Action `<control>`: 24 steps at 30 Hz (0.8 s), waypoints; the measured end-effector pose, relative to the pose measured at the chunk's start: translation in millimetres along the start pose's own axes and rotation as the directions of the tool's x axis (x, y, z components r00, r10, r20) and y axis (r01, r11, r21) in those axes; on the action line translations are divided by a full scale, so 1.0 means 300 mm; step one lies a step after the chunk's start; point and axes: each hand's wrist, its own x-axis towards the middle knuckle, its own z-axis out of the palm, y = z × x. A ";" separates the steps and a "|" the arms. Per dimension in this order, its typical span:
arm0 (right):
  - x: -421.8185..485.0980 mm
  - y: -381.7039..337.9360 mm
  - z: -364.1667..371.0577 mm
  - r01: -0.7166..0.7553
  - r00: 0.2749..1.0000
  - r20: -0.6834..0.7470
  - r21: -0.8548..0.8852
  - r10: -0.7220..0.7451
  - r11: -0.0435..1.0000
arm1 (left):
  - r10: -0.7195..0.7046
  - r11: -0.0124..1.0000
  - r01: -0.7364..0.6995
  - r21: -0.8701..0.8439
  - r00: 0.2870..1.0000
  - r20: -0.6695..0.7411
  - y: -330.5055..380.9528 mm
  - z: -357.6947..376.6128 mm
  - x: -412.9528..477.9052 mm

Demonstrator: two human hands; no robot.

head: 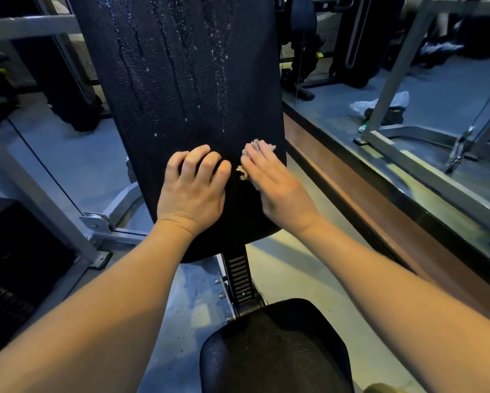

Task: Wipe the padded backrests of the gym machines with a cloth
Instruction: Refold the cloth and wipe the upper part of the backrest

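A tall black padded backrest (181, 80) fills the middle of the view, streaked with wet drips and white droplets down its upper part. My left hand (192, 191) rests on its lower part with the fingers curled under, holding nothing. Just to the right, my right hand (272, 182) lies flat with straight fingers, pressing a small pinkish-beige cloth (255, 147) against the pad near its right edge. Only the cloth's edges show, past my fingertips and beside my hand.
The black seat pad (275, 350) sits below, joined by a ribbed black adjuster post (239, 279). Grey machine frame bars (54, 205) stand at left. A wood-trimmed mirror (408, 154) runs along the right, reflecting other machines and a plastic bag (380, 104).
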 end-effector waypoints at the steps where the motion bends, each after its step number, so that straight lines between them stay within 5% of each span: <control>1: 0.025 0.031 -0.017 0.031 0.999 0.006 -0.020 -0.031 0.999 | -0.001 1.000 0.001 -0.002 1.000 0.004 -0.001 -0.001 0.000; 9: 0.207 0.052 -0.039 -0.166 0.968 -0.195 -0.014 0.160 0.986 | 0.007 1.000 -0.007 0.002 1.000 0.023 -0.005 -0.002 -0.003; 16: 0.055 0.036 -0.082 0.009 0.997 -0.076 -0.252 -0.029 0.968 | 0.013 1.000 -0.013 -0.001 1.000 0.019 -0.004 -0.004 -0.004; 24: 0.081 0.082 -0.066 0.053 0.986 -0.144 -0.205 -0.083 0.977 | 0.009 1.000 -0.009 -0.003 1.000 0.027 -0.003 -0.007 -0.003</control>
